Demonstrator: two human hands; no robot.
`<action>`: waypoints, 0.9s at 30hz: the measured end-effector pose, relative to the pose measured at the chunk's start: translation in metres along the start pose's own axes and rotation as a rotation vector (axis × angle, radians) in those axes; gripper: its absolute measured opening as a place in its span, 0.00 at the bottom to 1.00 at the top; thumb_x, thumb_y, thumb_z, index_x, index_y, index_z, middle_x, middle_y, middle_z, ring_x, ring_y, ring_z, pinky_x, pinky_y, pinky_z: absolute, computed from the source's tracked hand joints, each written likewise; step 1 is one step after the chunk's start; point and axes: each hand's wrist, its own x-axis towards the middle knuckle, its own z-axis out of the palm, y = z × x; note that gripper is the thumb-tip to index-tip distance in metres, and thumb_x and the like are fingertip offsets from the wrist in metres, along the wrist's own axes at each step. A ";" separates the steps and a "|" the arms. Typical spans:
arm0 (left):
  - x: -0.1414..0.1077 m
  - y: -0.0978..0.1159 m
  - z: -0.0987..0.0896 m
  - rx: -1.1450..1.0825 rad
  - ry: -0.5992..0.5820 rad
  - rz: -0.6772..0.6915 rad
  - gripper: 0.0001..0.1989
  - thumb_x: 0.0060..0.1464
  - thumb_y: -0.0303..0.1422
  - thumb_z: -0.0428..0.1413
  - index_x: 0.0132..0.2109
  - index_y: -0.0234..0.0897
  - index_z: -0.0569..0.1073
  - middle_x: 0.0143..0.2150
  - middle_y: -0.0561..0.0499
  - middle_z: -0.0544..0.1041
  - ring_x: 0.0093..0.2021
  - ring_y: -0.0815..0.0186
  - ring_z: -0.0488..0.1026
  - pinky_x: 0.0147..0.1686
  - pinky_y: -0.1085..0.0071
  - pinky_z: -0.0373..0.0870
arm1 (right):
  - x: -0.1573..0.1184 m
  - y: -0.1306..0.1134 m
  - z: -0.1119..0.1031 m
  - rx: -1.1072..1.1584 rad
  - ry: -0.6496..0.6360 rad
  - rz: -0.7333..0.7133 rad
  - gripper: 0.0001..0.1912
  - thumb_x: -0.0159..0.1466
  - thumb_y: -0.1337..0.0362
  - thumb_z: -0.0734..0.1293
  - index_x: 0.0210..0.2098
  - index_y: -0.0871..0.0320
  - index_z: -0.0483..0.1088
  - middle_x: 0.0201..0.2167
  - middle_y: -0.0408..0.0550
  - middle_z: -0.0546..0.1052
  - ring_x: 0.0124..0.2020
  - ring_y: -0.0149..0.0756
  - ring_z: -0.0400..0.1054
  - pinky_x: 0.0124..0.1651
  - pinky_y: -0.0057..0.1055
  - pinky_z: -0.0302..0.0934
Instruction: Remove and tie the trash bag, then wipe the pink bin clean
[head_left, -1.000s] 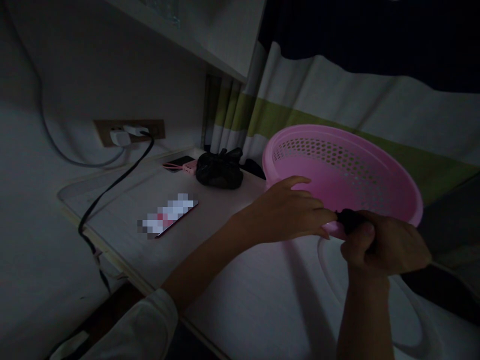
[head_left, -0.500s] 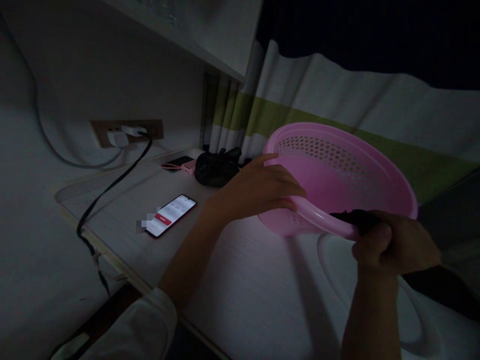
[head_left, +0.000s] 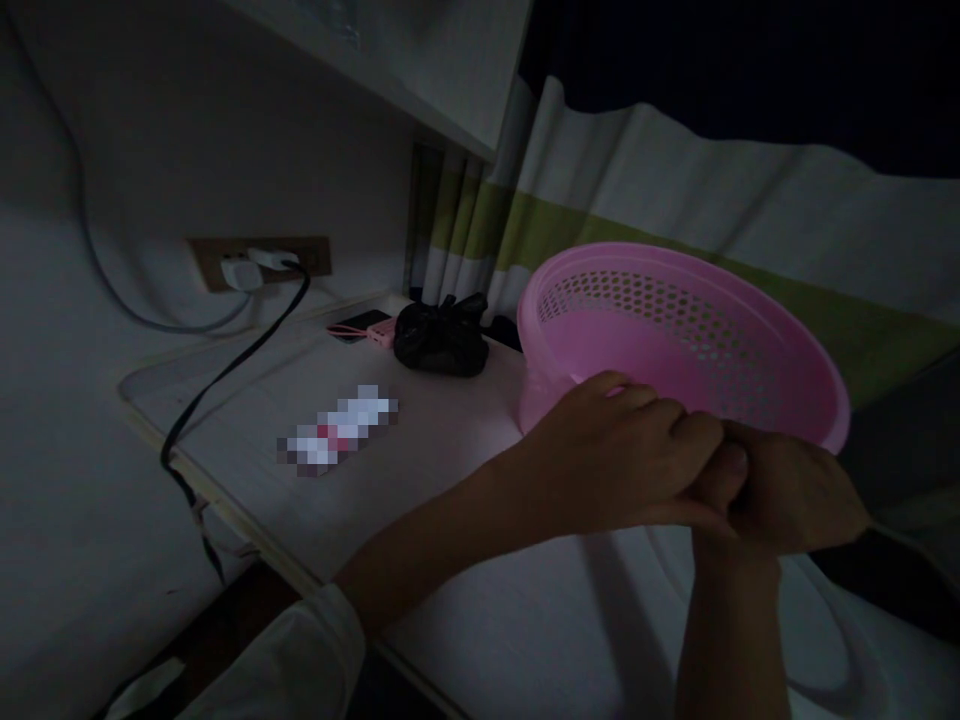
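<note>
Far L: outlet on the wall, w/ blk cable dropping past the L edge of the white table. Next, lit phone-like slab, pixelated, flat on the tabletop, long axis near-L to far-R. Beyond it, pink block w/ loop, by a dark flat item; just R of those, blk bag nr the far edge.

Centre to R: pink basket, seemingly on the table, beyond both hands. Mouth tilts twd the viewer; rim's long axis runs far-L to near-R. L hand comes in from the L, overlapping the basket's near side in view; contact w/ rim can't be told. Its fingers curl over the R hand at the thumb. Hands tog., touching, in front of the near rim; anything btwn them is hidden, so can't tell what either grips, or if it's closed on anything. L hand covers more of the near-L side; R hand is closer to the rim's R end.

Room: basket backs close to the curtain; widest gap is L, btwn basket & slab, partly crossed by the L forearm. Pale round shape lies near-R, partly behind the R forearm.
</note>
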 end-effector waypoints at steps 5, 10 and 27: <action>0.001 -0.006 0.007 0.061 -0.042 -0.027 0.20 0.54 0.46 0.54 0.42 0.32 0.68 0.36 0.48 0.75 0.39 0.61 0.72 0.37 0.67 0.61 | -0.006 0.009 0.003 -0.008 0.049 0.041 0.09 0.58 0.69 0.59 0.31 0.60 0.70 0.18 0.45 0.69 0.20 0.32 0.61 0.27 0.29 0.51; -0.004 -0.015 0.004 0.057 -0.080 0.010 0.16 0.57 0.44 0.52 0.40 0.34 0.69 0.37 0.49 0.76 0.41 0.63 0.72 0.36 0.68 0.59 | -0.004 0.008 0.002 -0.014 0.006 -0.026 0.09 0.58 0.67 0.58 0.31 0.58 0.69 0.17 0.44 0.68 0.18 0.32 0.61 0.27 0.30 0.51; -0.023 -0.047 -0.014 -0.031 -0.170 -0.075 0.11 0.58 0.41 0.51 0.43 0.40 0.70 0.42 0.53 0.75 0.48 0.66 0.68 0.58 0.62 0.45 | -0.001 0.017 -0.001 0.057 0.004 -0.075 0.09 0.58 0.67 0.57 0.30 0.59 0.69 0.16 0.44 0.68 0.18 0.32 0.61 0.26 0.30 0.53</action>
